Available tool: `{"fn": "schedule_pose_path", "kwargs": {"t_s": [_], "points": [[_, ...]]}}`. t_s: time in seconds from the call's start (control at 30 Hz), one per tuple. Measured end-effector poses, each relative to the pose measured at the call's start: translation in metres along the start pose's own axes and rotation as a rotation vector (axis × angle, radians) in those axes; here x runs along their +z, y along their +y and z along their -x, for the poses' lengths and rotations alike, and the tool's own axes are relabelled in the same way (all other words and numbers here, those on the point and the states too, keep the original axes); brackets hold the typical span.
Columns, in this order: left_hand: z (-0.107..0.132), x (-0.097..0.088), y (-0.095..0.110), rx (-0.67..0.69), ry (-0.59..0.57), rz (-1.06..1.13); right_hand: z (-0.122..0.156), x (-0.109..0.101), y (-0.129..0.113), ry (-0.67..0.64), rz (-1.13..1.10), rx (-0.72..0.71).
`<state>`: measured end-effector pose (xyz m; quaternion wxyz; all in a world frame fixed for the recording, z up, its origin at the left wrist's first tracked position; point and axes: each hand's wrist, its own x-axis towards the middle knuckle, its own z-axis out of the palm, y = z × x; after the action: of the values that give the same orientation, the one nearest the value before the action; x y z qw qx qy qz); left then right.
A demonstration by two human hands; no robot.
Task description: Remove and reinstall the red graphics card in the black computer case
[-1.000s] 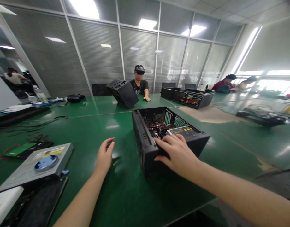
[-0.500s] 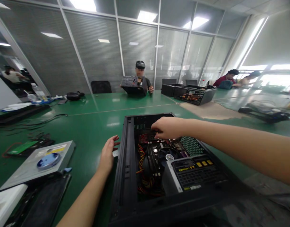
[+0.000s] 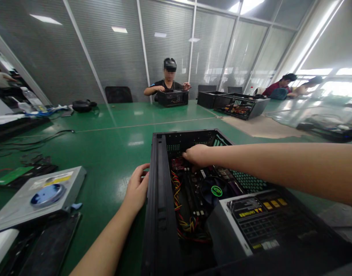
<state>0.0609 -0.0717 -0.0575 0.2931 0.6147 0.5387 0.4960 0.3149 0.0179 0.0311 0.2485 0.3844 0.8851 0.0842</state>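
Note:
An open black computer case lies on its side on the green table, close in front of me. Inside show a motherboard with a red card, a round fan, coloured cables and a grey power supply. My left hand rests against the case's left wall, fingers curled on its edge. My right hand reaches deep into the case above the red card, fingers bent down; whatever they touch is hidden.
A grey optical drive and a black panel lie at the left, with a green circuit board and cables behind. A person across the table handles another black case. More open cases stand at the right.
The case has come closer and now fills the lower view. My right hand went from its near edge deep inside. My left hand moved onto the left wall. The far person set their case down.

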Motion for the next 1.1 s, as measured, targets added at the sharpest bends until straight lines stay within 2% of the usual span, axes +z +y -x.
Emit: {"fn": "schedule_pose_path", "kwargs": {"t_s": [0.13, 0.37, 0.53, 0.6, 0.67, 0.77, 0.9, 1.1], "points": [[0.000, -0.001, 0.000, 0.018, 0.008, -0.023, 0.004, -0.006, -0.002, 0.010, 0.009, -0.035], [-0.001, -0.005, -0.003, 0.009, -0.008, -0.027, 0.009, -0.014, 0.012, 0.155, 0.001, 0.068], [0.000, -0.006, -0.002, 0.031, -0.021, -0.021, 0.018, -0.020, 0.023, 0.252, -0.036, -0.047], [0.000, -0.005, -0.001, 0.030, -0.024, -0.034, 0.019, -0.017, 0.028, 0.192, -0.060, -0.118], [0.000, -0.005, 0.000, 0.031, -0.033, -0.051, 0.018, -0.012, 0.029, 0.057, -0.089, -0.174], [0.001, -0.003, 0.003, 0.057, -0.042, -0.086, 0.017, -0.006, 0.023, -0.082, -0.090, -0.189], [0.003, -0.002, 0.007, 0.049, -0.023, -0.113, 0.016, -0.005, 0.012, -0.045, -0.016, -0.109], [0.005, -0.002, 0.014, 0.065, -0.023, -0.134, 0.008, 0.001, 0.017, -0.053, -0.151, -0.150]]}}
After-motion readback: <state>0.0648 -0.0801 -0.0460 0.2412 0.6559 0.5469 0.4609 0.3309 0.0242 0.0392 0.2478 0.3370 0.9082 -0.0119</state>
